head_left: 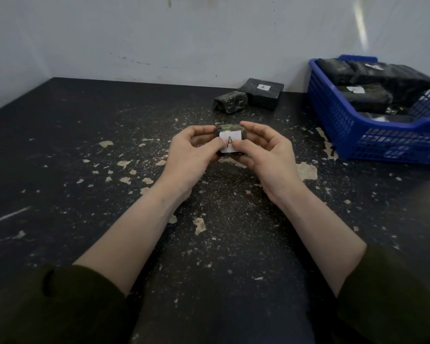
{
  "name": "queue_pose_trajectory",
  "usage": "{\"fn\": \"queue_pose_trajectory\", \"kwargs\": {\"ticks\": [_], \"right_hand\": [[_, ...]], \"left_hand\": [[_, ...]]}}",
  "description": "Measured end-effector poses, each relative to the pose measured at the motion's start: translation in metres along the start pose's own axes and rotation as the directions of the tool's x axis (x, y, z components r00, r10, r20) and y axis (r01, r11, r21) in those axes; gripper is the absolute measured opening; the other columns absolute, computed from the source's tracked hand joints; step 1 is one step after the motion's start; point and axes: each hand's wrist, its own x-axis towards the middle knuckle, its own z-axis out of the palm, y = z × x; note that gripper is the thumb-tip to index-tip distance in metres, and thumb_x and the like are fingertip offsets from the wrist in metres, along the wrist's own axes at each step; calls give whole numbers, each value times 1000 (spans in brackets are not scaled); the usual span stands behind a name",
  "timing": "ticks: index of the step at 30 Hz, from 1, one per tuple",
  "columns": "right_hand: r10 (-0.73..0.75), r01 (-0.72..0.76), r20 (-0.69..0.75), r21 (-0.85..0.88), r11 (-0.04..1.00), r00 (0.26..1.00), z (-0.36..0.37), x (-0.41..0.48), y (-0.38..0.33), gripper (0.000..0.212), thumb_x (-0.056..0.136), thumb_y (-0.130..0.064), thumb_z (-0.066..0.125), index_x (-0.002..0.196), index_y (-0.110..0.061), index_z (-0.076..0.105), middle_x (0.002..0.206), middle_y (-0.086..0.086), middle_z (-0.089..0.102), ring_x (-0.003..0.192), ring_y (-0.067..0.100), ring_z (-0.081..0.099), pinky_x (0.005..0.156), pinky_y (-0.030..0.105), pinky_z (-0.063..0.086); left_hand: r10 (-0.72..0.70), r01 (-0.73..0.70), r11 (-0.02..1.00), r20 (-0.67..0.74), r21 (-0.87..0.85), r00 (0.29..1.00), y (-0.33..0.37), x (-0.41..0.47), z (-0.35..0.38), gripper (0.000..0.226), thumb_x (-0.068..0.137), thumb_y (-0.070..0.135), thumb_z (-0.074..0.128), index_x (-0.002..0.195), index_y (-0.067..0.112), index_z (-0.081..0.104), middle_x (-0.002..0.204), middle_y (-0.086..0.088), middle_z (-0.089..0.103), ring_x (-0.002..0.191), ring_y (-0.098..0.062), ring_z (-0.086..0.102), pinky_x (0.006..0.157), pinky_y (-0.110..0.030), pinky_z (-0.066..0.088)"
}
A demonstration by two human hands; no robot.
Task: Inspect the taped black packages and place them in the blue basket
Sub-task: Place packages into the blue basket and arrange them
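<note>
A small black taped package point(230, 141) with a white label marked "A" is held just above the middle of the table. My left hand point(191, 155) grips its left end and my right hand point(266, 155) grips its right end, both thumbs on the label side. Two more black packages lie at the back: a small wrapped one point(230, 101) and a flat one with an "A" label point(262, 91). The blue basket point(353, 130) stands at the right and holds several black packages point(368, 95).
The table point(85, 157) is black with chipped pale patches. A pale wall point(159, 33) closes the back and left side. My dark sleeves fill the lower corners.
</note>
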Motion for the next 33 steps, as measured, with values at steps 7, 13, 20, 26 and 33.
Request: {"fn": "queue_pose_trajectory", "kwargs": {"ticks": [7,13,20,26,33], "right_hand": [[-201,213,87,-151,965,976,-1,-4,1,48,77,6,78,119,-12,64,112,8,71,97,17,72,84,29,59],[-87,82,89,58,995,992,-2,-4,-4,30,85,-4,67,114,-13,67,111,7,72,97,21,70,85,45,61],[-55,54,2,117,992,999,0,-5,-9,19,87,10,64,95,-6,67,92,8,72,85,20,71,74,40,62],[-136,136,19,15,991,990,0,-6,-7,22,83,9,69,99,-7,70,92,10,72,84,21,68,82,44,58],[-123,120,67,48,992,990,5,-5,-3,26,85,8,68,98,-14,64,95,7,70,85,16,70,80,34,59]], "left_hand": [[29,-26,996,28,-82,999,4,0,-1,23,88,-2,64,104,15,58,105,-7,65,95,-19,66,86,-41,57],[156,-154,988,77,-31,985,4,-4,-4,40,81,-9,70,109,14,56,104,4,62,84,-3,67,76,-20,53],[178,-152,978,186,-143,966,5,-5,-3,32,77,4,69,103,21,60,108,0,58,98,-12,63,82,-24,52],[18,-6,996,129,-92,991,4,2,-3,13,90,1,63,99,10,60,98,-8,66,95,-19,64,87,-31,56],[122,-123,992,58,25,991,2,2,-4,17,87,3,68,98,15,64,100,-8,68,95,-17,66,82,-27,56]]}}
